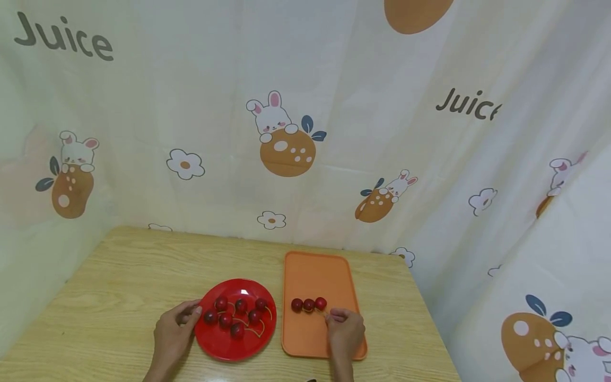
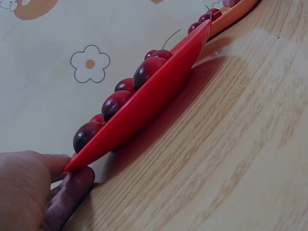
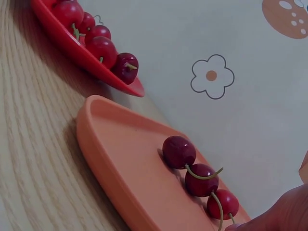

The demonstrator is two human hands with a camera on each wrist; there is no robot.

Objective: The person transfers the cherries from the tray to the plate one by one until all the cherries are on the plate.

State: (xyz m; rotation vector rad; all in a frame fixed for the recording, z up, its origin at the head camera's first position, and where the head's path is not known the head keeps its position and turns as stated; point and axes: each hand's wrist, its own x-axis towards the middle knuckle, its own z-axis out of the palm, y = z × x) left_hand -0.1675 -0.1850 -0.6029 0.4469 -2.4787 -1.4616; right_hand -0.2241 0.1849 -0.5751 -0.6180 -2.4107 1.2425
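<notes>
My left hand (image 1: pixel 173 331) pinches the left rim of a round red plate (image 1: pixel 230 348), thumb above and fingers below in the left wrist view. Several dark red cherries (image 1: pixel 225 320) with stems lie on that plate. To its right is an orange tray (image 1: pixel 312 273) bearing a row of three cherries (image 1: pixel 308 305), side by side. Over the tray's right part, my right hand (image 1: pixel 346 333) pinches the stem of the rightmost cherry (image 3: pixel 223 204) between thumb and finger. Most of the right hand's fingers are out of frame in the right wrist view.
Plate and tray stand on a light wood-grain table (image 1: pixel 133 276), with a narrow gap between them. Behind the table and along both sides hangs a pale curtain (image 1: pixel 215 116) printed with rabbits, flowers and lettering.
</notes>
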